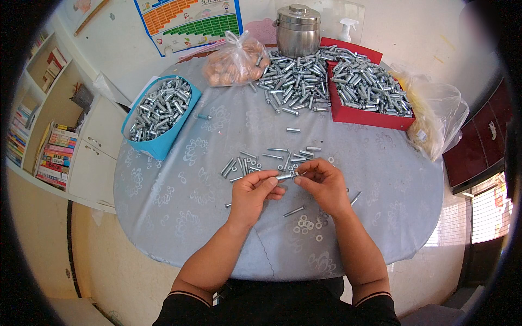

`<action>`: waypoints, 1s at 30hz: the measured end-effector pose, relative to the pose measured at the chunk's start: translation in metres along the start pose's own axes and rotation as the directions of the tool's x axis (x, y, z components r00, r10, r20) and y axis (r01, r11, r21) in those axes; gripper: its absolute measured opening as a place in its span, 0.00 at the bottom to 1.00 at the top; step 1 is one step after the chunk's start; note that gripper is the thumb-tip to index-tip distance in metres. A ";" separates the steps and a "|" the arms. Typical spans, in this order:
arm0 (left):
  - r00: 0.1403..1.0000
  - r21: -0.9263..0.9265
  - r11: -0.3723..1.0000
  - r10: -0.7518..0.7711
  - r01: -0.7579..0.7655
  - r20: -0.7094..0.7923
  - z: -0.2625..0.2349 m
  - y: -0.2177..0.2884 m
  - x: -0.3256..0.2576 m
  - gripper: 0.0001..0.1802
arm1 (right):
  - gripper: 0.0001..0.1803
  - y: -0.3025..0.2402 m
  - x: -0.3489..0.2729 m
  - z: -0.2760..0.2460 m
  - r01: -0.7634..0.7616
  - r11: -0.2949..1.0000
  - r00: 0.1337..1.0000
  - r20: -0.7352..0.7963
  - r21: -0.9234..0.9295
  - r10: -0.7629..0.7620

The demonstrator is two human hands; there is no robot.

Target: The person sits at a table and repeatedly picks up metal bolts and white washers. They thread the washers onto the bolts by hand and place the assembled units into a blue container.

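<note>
Over the middle of the table, a silver expansion bolt (284,176) lies sideways between my two hands. My left hand (249,196) is closed on its left end, thumb against curled fingers. At the other end, the thumb and fingertips of my right hand (326,187) pinch it; a small part there is too hidden to name. Just beyond are loose bolts (242,164), metal sleeves (293,130) and small nuts. Nearer me lie a single bolt (294,211) and several pale flat washers (309,224), below the right hand.
A blue box (157,146) full of expansion bolts stands at the left. Far right, a red box (370,120) holds more, beside a bolt heap (296,81). Behind are a steel pot (298,32), a knotted bag (234,62) and a clear bag (437,119).
</note>
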State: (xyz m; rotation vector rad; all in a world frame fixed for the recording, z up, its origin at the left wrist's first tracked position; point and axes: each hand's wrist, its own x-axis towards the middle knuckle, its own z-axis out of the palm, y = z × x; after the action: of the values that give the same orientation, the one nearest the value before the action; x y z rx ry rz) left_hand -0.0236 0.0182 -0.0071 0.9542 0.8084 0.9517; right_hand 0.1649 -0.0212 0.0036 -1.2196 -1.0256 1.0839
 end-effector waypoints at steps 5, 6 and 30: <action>0.999 -0.008 1.000 0.000 0.001 0.040 -0.001 0.001 0.000 0.12 | 0.09 -0.005 -0.002 -0.005 -0.031 0.997 0.998 0.058 -0.074 0.035; 0.999 -0.007 1.000 0.001 0.000 0.048 -0.001 0.002 -0.001 0.12 | 0.08 -0.008 -0.002 -0.006 -0.049 0.996 0.996 0.069 -0.080 0.054; 0.997 -0.015 0.999 -0.030 0.031 0.073 -0.001 0.000 0.000 0.12 | 0.10 -0.011 -0.007 -0.015 0.067 0.919 0.993 0.115 -0.389 -0.024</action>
State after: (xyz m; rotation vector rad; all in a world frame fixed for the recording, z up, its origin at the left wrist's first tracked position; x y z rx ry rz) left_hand -0.0251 0.0187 -0.0072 0.9550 0.7513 0.8909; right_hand 0.1790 -0.0314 0.0128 -1.4582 -1.3971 0.9403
